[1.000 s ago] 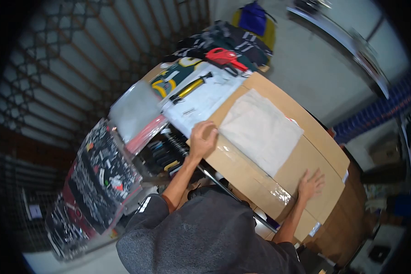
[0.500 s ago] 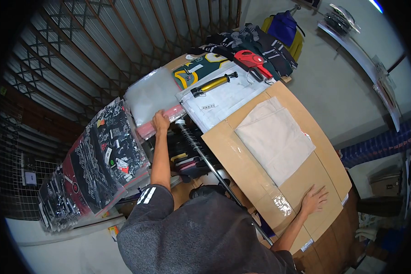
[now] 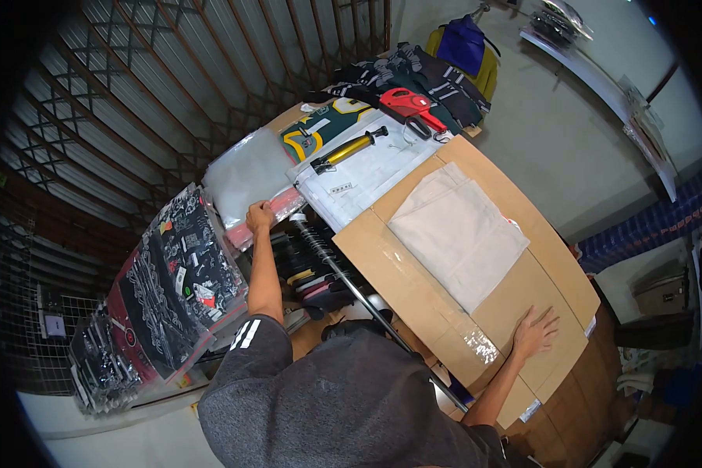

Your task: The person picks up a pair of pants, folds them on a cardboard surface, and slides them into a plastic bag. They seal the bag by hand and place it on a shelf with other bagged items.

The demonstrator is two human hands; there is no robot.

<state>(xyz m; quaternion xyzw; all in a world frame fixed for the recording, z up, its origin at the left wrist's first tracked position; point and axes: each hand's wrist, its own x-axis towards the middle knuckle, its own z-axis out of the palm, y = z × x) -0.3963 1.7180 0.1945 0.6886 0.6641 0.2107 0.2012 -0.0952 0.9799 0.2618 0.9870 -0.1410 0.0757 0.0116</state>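
Observation:
My left hand (image 3: 260, 218) is at the red-edged front of a stack of clear plastic bags (image 3: 249, 173), its fingers curled closed on the edge of a bag. My right hand (image 3: 535, 335) lies flat with fingers spread on the brown cardboard (image 3: 515, 382). Farther up the cardboard lies a folded beige garment (image 3: 460, 238), apart from my right hand. To the left of my left hand are dark printed garments in clear packaging (image 3: 183, 273).
A yellow hand pump (image 3: 349, 150) lies on white packages (image 3: 378, 173). Beyond are a red tape dispenser (image 3: 413, 108), a green jersey (image 3: 327, 125) and piled dark clothes (image 3: 405, 74). A metal rail (image 3: 339, 269) runs between the bags and the cardboard. A folding gate (image 3: 234, 70) stands behind.
The view has shifted slightly. My left hand has moved a little left along the red edge of the bags. My right hand stays flat on the cardboard.

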